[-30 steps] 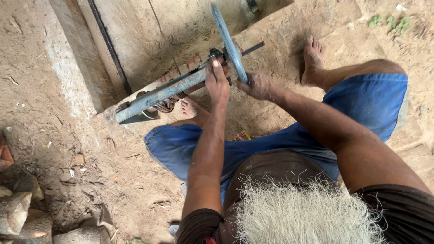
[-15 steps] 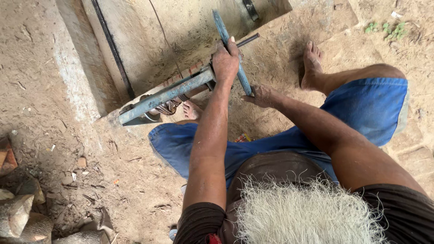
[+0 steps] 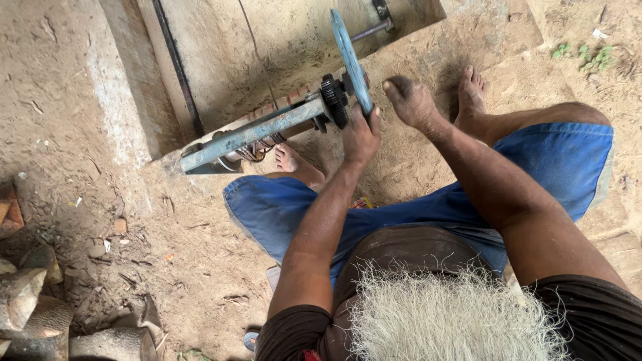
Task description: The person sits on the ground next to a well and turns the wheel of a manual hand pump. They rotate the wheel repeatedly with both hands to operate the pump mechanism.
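Wheel (image 3: 349,60), a thin blue disc seen almost edge-on, is my landmark: it stands upright at the end of a long blue-grey metal bar (image 3: 251,134) on the dirt ground (image 3: 167,241). Nearest to me, below the wheel, I see blue shorts (image 3: 281,210) over bent knees, and at the bottom left, well away from the wheel, some cut logs (image 3: 27,301). My left hand (image 3: 361,137) comes up under the wheel and is closed on its lower rim, thumb and fingers pinching the edge. My right hand (image 3: 409,100) is just beside the wheel on its right, apart from it, loosely curled and holding nothing, with dark dirt on the fingertips. Touching the wheel on its left sits a small black gear (image 3: 332,100), fixed on the bar. One bare foot (image 3: 289,159) rests just under the bar, the other bare foot (image 3: 470,90) lies right of the wheel. Beyond the wheel, a thin rod (image 3: 371,29) runs on over a sunken concrete pit (image 3: 294,47).
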